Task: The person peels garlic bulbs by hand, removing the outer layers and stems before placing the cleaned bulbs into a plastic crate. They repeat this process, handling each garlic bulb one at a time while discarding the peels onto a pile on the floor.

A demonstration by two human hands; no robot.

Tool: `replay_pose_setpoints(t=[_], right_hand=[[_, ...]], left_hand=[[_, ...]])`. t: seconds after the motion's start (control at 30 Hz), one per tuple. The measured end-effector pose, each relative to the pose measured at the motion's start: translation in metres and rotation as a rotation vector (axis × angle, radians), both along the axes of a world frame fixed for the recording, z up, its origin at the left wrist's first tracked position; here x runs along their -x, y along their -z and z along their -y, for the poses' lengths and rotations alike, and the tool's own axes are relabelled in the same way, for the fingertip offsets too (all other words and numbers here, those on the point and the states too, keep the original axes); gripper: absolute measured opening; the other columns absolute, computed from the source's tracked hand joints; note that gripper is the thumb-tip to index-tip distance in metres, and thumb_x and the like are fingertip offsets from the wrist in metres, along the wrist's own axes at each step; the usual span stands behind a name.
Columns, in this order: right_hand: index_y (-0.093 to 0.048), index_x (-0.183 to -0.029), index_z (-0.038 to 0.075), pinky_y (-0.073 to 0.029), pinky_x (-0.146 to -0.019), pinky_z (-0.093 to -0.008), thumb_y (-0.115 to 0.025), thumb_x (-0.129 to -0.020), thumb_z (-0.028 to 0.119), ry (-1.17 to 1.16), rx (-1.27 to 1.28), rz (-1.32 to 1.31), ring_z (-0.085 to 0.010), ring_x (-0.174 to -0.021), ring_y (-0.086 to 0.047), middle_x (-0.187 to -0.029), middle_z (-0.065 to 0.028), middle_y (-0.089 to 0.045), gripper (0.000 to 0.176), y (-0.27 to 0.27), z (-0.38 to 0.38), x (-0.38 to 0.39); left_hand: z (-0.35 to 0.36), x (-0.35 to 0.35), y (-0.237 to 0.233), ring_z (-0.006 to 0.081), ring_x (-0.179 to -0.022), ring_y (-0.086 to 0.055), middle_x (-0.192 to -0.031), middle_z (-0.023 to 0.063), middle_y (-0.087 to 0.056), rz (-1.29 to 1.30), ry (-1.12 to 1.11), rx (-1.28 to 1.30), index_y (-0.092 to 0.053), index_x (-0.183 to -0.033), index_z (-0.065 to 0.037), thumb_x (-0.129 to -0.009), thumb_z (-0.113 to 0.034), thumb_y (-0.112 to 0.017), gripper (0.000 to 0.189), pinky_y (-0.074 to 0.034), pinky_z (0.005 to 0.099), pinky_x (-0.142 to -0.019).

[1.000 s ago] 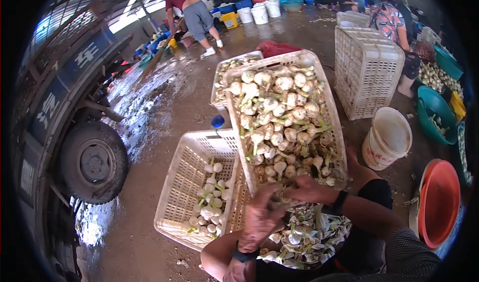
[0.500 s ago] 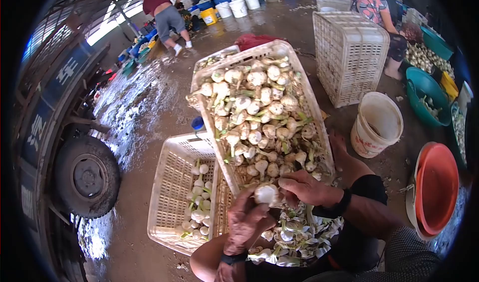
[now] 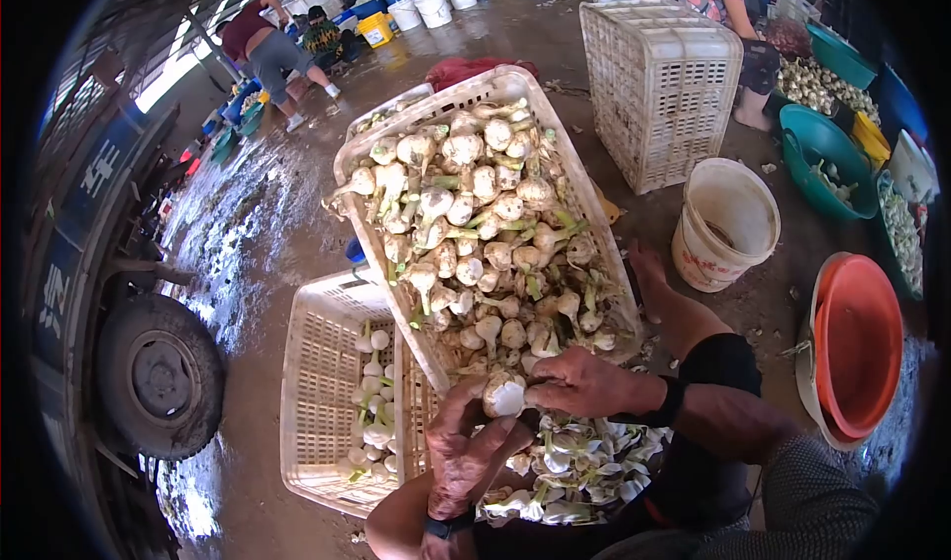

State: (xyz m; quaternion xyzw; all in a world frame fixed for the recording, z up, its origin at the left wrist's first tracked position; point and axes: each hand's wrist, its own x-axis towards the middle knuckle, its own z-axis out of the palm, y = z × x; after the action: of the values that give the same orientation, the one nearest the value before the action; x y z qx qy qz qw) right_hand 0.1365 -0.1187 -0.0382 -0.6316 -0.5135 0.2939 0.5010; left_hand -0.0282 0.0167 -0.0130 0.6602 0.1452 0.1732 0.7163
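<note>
My left hand [image 3: 474,439] grips a garlic bulb [image 3: 504,396] from below and the left; part of the bulb is bare white, part still brown-skinned. My right hand [image 3: 586,382] has its fingers pinched at the bulb's right edge; whatever lies between the fingertips is hidden. Just beyond both hands, a tilted plastic crate [image 3: 598,199] is heaped with dirty, stemmed garlic bulbs [image 3: 485,213]. Below the hands lies a pile of garlic peelings [image 3: 584,466]. At the left, a lower crate [image 3: 322,362] holds cleaned white bulbs [image 3: 374,431] with short green stems.
A stained white bucket [image 3: 728,223] and a red basin [image 3: 862,347] stand to my right. Behind the bucket rises an upended crate [image 3: 664,95]. A truck wheel [image 3: 158,375] is at the left. One person [image 3: 272,50] bends over at the back; another [image 3: 713,5] sits at the upper right.
My head view has shifted slightly, moving most nearby things left. The bulb has turned in my hands, showing more brown skin. The person at the back bends lower.
</note>
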Motion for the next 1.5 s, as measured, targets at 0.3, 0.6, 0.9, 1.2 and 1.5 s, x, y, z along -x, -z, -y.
replay_pose_setpoints(t=[0.3,0.6,0.9,1.2,1.5], right_hand=[[-0.062,-0.084,0.0,-0.045,-0.05,-0.0322,-0.059,-0.084,0.01,0.184,-0.084,0.048,-0.0155,-0.053,-0.057,-0.062,-0.0106,-0.06,0.011,0.027,-0.006,0.015],[-0.063,-0.086,-0.001,-0.045,-0.053,-0.0293,-0.062,-0.081,0.013,0.111,0.028,-0.509,-0.0161,-0.056,-0.057,-0.063,-0.0111,-0.06,0.015,0.032,-0.008,0.016],[-0.063,-0.074,0.002,-0.049,-0.059,-0.0473,-0.064,-0.075,0.022,-0.346,0.355,0.579,-0.0381,-0.066,-0.062,-0.069,-0.0168,-0.061,0.02,0.065,0.015,0.031],[-0.059,-0.091,0.0,-0.047,-0.056,-0.0353,-0.055,-0.09,0.016,-0.143,0.098,-0.17,-0.0213,-0.059,-0.06,-0.066,-0.0124,-0.059,0.017,0.021,0.005,0.005],[-0.058,-0.092,0.0,-0.045,-0.055,-0.0336,-0.059,-0.093,0.022,-0.132,-0.175,0.097,-0.0184,-0.06,-0.061,-0.069,-0.0103,-0.06,0.022,0.011,0.008,0.006]], left_hand=[[-0.001,-0.003,0.02,0.0196,-0.089,-0.066,-0.114,0.0141,-0.061,0.046,-0.068,-0.511,-0.056,-0.117,-0.005,-0.069,0.007,-0.076,0.053,-0.059,0.0296,-0.069],[0.001,0.001,0.003,0.0211,-0.086,-0.065,-0.109,0.0137,-0.063,0.008,-0.074,0.32,-0.055,-0.121,-0.002,-0.072,0.004,-0.075,0.053,-0.059,0.0322,-0.067],[-0.027,0.015,0.013,0.025,-0.092,-0.064,-0.112,0.0153,-0.063,0.267,0.023,0.544,-0.047,-0.129,0.006,-0.079,-0.024,-0.073,0.064,-0.054,0.0378,-0.071],[-0.029,0.014,0.014,0.0253,-0.091,-0.064,-0.111,0.0155,-0.062,0.252,0.033,0.606,-0.042,-0.132,0.007,-0.082,-0.028,-0.071,0.067,-0.054,0.039,-0.068],[-0.025,0.011,0.018,0.0267,-0.094,-0.064,-0.114,0.0162,-0.061,0.22,0.025,0.627,-0.043,-0.131,0.006,-0.082,-0.028,-0.071,0.065,-0.054,0.0391,-0.07]])
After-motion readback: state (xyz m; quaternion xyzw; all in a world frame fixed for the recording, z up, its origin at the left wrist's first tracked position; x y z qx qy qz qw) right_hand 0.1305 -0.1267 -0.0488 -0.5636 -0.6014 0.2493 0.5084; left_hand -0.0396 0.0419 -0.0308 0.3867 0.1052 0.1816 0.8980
